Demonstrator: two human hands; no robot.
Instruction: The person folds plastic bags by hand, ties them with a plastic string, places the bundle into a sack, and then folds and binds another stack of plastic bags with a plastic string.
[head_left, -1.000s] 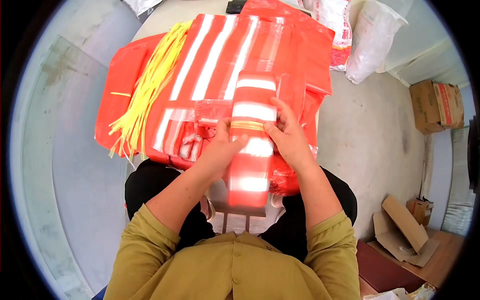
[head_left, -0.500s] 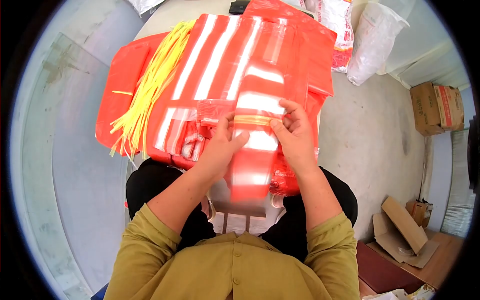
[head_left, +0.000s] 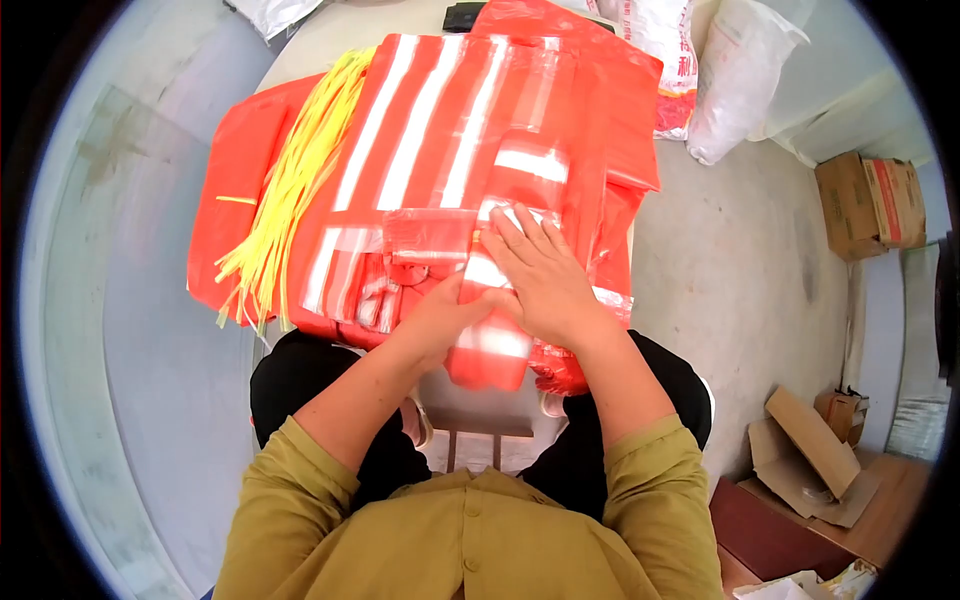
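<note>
A folded bundle of red-and-white striped plastic bags (head_left: 495,345) lies over the near edge of a larger red stack. My right hand (head_left: 540,280) rests flat on top of it, fingers stretched out. At the bundle's left edge, my left hand (head_left: 445,315) grips it with the thumb on top; its other fingers are largely hidden. A sliver of yellow band shows beside the right fingers; the rest is covered. Under and beyond the bundle are striped red plastic bags (head_left: 425,130). Left of them lies a bunch of yellow strips (head_left: 305,160).
The stack sits on a pale table (head_left: 345,40) in front of my knees. White sacks (head_left: 748,75) stand behind it at the right. On the right are a cardboard box (head_left: 850,210) and an opened carton (head_left: 810,460). A glass panel (head_left: 130,250) stands at the left.
My right hand has gone from pinching the yellow band at the bundle's right edge to lying flat over it. My left hand has shifted slightly down, staying at the left edge.
</note>
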